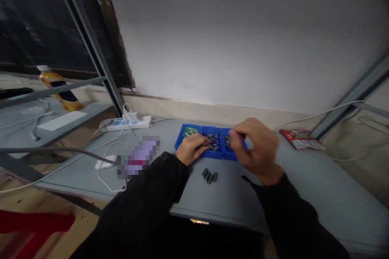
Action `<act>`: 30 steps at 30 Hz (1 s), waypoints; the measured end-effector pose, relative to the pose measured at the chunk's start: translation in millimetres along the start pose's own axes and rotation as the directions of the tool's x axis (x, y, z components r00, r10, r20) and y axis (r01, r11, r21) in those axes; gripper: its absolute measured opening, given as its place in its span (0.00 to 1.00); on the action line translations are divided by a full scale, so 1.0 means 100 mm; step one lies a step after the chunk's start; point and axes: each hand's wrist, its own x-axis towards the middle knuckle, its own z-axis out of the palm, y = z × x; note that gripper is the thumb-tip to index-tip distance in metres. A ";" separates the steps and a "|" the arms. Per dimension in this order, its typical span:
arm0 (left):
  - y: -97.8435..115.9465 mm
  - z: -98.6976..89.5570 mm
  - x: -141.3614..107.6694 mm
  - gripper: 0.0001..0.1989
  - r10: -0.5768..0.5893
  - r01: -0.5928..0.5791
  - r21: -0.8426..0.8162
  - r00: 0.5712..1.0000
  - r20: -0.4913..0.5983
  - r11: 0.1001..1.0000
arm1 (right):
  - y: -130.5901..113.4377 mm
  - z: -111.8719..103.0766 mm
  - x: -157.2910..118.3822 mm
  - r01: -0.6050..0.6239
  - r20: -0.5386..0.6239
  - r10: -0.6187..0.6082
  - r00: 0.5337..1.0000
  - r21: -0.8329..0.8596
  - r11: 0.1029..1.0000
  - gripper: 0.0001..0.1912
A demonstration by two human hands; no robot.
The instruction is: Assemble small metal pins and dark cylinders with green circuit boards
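Observation:
Three blue bins stand joined in a row on the grey table. The left bin (177, 143) holds green pieces. Small shiny metal pins (216, 141) lie in the middle bin (212, 154), and the right bin (230, 156) has metal parts in it. My left hand (191, 147) reaches over the front of the left and middle bins, fingers pinched on a small piece too unclear to name. Raised by the right bin, my right hand (257, 149) has its thumb and fingers bent together; whatever they hold is hidden. Several dark grey cylinders (209, 176) lie on the table in front of the bins.
A white power strip (133, 123) with plugs and cables sits at the back left, near a pixelated purple item (141, 156). A red packet (301, 139) lies at the right by a metal post. On the left table an orange bottle (62, 91) stands.

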 end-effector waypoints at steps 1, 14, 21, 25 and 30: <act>-0.01 0.00 -0.01 0.03 -0.018 0.018 0.011 1.000 -0.010 1.000 | 0.05 0.09 -0.05 0.031 0.025 -0.031 0.999 -0.008 0.999 0.06; -0.03 0.00 0.00 0.06 -0.091 0.100 0.079 0.990 -0.111 0.992 | 0.08 0.66 -0.57 -0.002 0.328 -0.027 0.944 0.089 0.996 0.08; -0.02 0.01 -0.01 0.07 -0.118 0.125 0.099 0.990 -0.071 0.987 | 0.27 0.73 -0.69 -0.147 0.265 0.114 0.957 0.109 0.983 0.08; -0.01 0.00 -0.01 0.08 -0.130 0.136 0.098 0.989 -0.067 0.986 | 0.31 0.72 -0.70 -0.181 0.281 0.137 0.950 0.138 0.974 0.09; -0.02 0.00 -0.01 0.08 -0.140 0.147 0.103 0.987 -0.077 0.984 | 0.33 0.75 -0.73 -0.197 0.250 0.150 0.957 0.178 0.964 0.10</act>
